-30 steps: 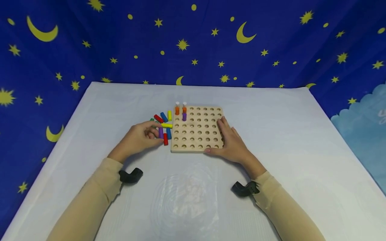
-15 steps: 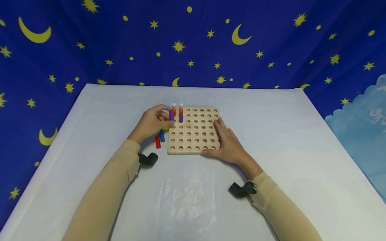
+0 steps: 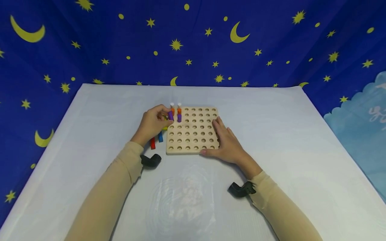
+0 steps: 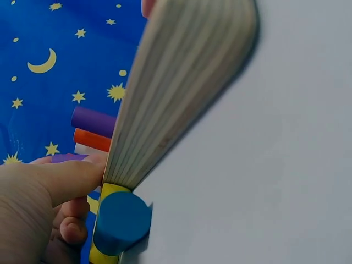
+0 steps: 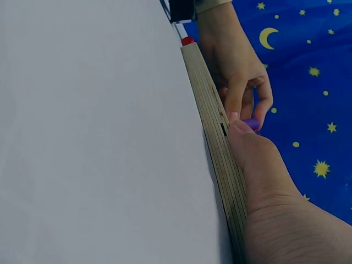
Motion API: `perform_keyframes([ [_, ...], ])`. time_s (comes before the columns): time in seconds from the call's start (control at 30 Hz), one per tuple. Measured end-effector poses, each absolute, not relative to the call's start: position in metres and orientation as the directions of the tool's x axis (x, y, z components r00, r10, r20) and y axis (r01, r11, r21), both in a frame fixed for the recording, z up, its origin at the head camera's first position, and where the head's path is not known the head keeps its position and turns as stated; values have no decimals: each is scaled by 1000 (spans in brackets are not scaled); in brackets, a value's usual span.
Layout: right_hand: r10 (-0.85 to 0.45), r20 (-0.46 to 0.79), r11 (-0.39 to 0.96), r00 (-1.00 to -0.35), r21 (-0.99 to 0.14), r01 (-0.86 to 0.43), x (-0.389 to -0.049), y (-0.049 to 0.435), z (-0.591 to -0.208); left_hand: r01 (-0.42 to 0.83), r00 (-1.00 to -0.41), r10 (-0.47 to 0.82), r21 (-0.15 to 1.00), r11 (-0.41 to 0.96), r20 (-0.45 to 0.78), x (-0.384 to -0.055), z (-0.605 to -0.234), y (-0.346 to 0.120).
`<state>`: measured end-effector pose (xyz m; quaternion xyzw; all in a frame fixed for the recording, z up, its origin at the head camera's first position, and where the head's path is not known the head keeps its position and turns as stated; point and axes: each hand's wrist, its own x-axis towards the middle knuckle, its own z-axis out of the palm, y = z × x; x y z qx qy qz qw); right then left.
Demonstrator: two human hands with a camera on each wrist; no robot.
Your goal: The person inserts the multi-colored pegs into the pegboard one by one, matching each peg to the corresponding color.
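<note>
My left hand (image 3: 152,122) pinches a purple peg (image 3: 171,115) between thumb and fingers at the wooden pegboard's (image 3: 191,137) left edge, near the second row from the back. The peg leans slightly; whether its lower end is in a hole is hidden. Beside it another purple peg (image 3: 179,118) stands upright, with two orange pegs (image 3: 179,110) and two white pegs (image 3: 179,105) behind. My right hand (image 3: 229,144) rests at the board's near right corner, fingers fairly straight along the right side, and its thumb (image 5: 256,157) lies against the front edge in the right wrist view.
Loose pegs lie left of the board: a red peg (image 3: 152,144), a blue peg (image 3: 160,136) and a yellow peg (image 3: 165,128) partly behind my left hand. Others there are hidden. A white cloth (image 3: 187,194) covers the table, with a blue starry curtain (image 3: 205,43) behind.
My left hand has carried the purple peg from the loose pile up and right to the board's back left, then tilted it slightly. The red peg has shifted a little left. My right hand stays put.
</note>
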<state>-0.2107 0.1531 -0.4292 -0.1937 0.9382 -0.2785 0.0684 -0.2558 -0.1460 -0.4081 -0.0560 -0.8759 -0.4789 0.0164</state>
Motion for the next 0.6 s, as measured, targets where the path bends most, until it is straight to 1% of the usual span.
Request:
perform_keyframes([
  [0.5,-395,-32,776,-918,-546,-315,-210,149,-428,115,-991,117,834,539,62,-250,-407,-152],
  [0.6,-388,-34,780,-921,-544,-309,-210,151,-427,114,-992,111,850,515,65,-250,-401,-155],
])
